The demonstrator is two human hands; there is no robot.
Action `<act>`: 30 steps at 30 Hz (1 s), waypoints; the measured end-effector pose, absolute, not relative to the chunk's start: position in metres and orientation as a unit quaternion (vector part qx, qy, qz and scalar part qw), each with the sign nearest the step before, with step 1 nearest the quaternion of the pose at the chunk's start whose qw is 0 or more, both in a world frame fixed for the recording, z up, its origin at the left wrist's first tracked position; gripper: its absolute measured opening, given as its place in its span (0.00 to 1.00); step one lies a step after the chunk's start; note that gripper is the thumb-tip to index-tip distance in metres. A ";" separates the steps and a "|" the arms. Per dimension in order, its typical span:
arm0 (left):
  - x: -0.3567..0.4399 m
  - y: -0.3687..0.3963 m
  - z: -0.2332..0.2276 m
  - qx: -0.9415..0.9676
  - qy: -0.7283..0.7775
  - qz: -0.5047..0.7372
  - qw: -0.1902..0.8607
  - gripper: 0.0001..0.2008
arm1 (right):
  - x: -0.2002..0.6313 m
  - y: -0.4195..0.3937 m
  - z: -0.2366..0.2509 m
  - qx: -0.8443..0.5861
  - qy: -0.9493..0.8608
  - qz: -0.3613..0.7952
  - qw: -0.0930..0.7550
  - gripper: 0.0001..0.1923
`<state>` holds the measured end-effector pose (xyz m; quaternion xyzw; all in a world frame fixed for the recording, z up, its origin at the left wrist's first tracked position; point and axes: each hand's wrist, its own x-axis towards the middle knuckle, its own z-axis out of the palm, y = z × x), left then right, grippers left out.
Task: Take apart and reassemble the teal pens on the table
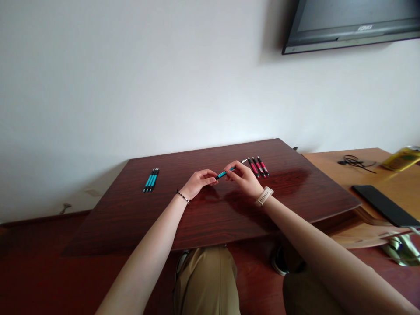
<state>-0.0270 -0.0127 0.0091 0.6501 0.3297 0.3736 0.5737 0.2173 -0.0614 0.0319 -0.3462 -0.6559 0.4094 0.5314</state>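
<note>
Over the middle of the dark red table (197, 218), a blue and black pen (222, 174) is held slantwise between my two hands. My left hand (199, 181) pinches its lower left end. Closed round the barrel farther up is my right hand (243, 177), with the silver tip showing beyond the fingers. Several blue pens (151, 180) lie side by side on the left part of the table. To the right of my right hand lie three pink and black pens (258, 166), next to each other.
A lighter wooden table (370, 159) adjoins on the right, with a black cable (354, 162), a dark flat device (383, 204) and a yellow package (402, 159) on it. Behind the table is a white wall (164, 78), with a screen (354, 26) mounted at upper right.
</note>
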 end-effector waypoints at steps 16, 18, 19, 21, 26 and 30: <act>-0.017 -0.025 0.023 0.709 0.331 0.330 0.528 0.18 | 0.228 -0.053 0.032 -0.359 -0.649 0.389 0.547 0.21; -0.014 -0.027 0.023 0.713 0.327 0.328 0.526 0.17 | 0.229 -0.054 0.032 -0.357 -0.643 0.400 0.547 0.21; -0.012 -0.028 0.023 0.715 0.325 0.328 0.525 0.17 | 0.229 -0.054 0.032 -0.356 -0.639 0.406 0.548 0.20; -0.009 -0.029 0.021 0.717 0.324 0.326 0.525 0.17 | 0.229 -0.053 0.032 -0.351 -0.632 0.416 0.552 0.21; -0.006 -0.029 0.017 0.726 0.331 0.316 0.513 0.17 | 0.228 -0.051 0.028 -0.338 -0.621 0.432 0.560 0.26; -0.004 -0.031 0.017 0.747 0.332 0.305 0.488 0.17 | 0.228 -0.052 0.024 -0.326 -0.619 0.444 0.560 0.32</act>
